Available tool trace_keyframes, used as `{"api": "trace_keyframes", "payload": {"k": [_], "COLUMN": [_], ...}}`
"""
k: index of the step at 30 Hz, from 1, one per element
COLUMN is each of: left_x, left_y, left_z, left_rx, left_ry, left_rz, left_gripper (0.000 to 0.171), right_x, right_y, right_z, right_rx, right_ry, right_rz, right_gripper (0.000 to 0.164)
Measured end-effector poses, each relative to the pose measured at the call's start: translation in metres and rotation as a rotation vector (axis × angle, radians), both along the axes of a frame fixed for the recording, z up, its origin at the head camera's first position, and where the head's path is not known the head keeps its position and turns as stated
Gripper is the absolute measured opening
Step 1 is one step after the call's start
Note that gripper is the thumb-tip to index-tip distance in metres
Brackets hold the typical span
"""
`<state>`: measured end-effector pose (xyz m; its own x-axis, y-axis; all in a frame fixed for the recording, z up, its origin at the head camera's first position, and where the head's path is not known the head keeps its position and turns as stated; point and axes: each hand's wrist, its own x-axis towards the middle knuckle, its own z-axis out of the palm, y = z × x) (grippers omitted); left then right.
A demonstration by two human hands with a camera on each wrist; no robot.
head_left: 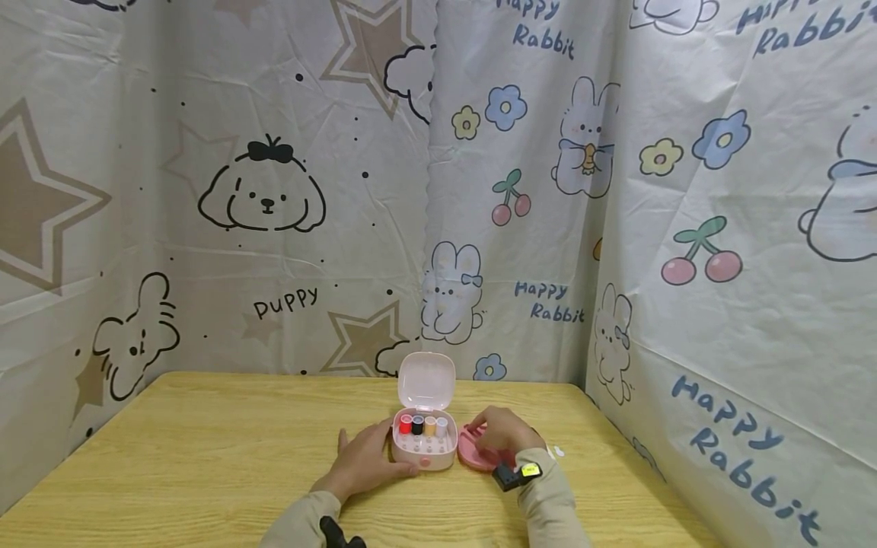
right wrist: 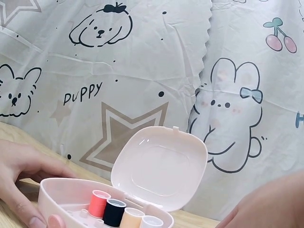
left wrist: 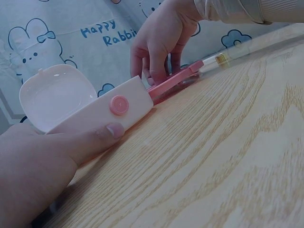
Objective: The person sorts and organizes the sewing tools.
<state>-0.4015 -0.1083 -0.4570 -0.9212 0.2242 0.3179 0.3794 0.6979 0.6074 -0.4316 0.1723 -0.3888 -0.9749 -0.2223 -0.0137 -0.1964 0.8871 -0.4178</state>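
A pale pink sewing box (head_left: 425, 460) stands on the table with its lid (head_left: 427, 380) raised. In its back row stand spools of thread: red (right wrist: 99, 203), black (right wrist: 114, 213), orange (right wrist: 131, 219) and white (right wrist: 153, 222). My left hand (head_left: 366, 460) grips the box at its left side, the thumb along the front near a round pink button (left wrist: 119, 105). To the right of the box lies a darker pink tray (head_left: 469, 455). My right hand (head_left: 505, 431) reaches down over it with bent fingers; I cannot tell whether they hold anything.
The wooden table (head_left: 226, 449) reaches back to a printed curtain (head_left: 370, 190), which also hangs along the sides. Small white pieces (head_left: 558, 451) lie beyond the right wrist. A black strap device (head_left: 517, 476) is worn on that wrist.
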Motion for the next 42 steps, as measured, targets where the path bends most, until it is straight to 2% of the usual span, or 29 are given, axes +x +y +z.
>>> {"api": "trace_keyframes", "payload": {"k": [8, 24, 30, 37, 42], "left_x": [0.005, 0.005, 0.006, 0.004, 0.002], "left_y": [0.001, 0.000, 0.001, 0.001, 0.001], "left_z": [0.004, 0.003, 0.004, 0.003, 0.001], "left_rx": [-0.004, -0.002, -0.012, -0.021, -0.025], "left_ry": [-0.003, 0.007, 0.021, 0.009, 0.003], "left_rz": [-0.001, 0.001, -0.004, -0.001, 0.004], "left_gripper": [0.109, 0.110, 0.109, 0.109, 0.109], "right_x": [-0.003, 0.001, 0.000, -0.003, -0.003], "right_y": [0.000, 0.000, 0.001, -0.001, -0.003], "right_z": [0.002, 0.014, 0.018, 0.021, 0.024], "right_rx": [-0.004, -0.024, 0.010, -0.005, 0.008], "right_ry": [0.036, 0.042, 0.104, 0.093, 0.122], "right_rz": [0.005, -0.007, 0.026, 0.001, 0.003], "right_gripper": [0.035, 0.035, 0.030, 0.028, 0.025]}}
